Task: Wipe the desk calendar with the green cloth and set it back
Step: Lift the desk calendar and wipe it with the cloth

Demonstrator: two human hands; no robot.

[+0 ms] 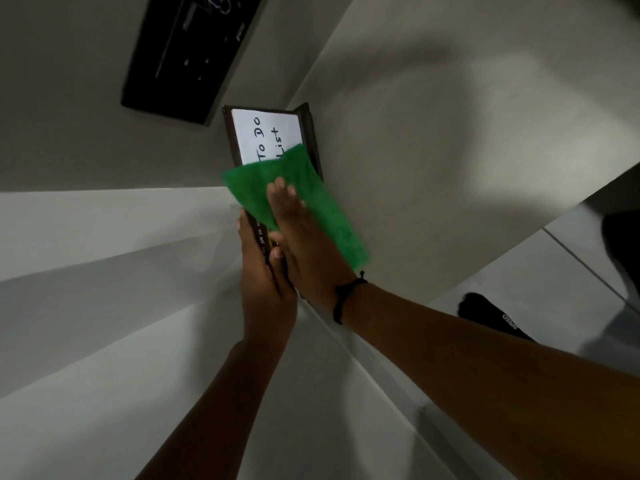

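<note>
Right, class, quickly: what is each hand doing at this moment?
Left hand: closed around the lower end of the calendar, holding it.
Right hand: flat and open, pressing the green cloth on the calendar.

The desk calendar [268, 133], white face reading "To Do List", is gripped at its near end by the left hand [265, 271]. The green cloth [311, 188] is pressed flat onto it under the right hand [304, 237].
</note>
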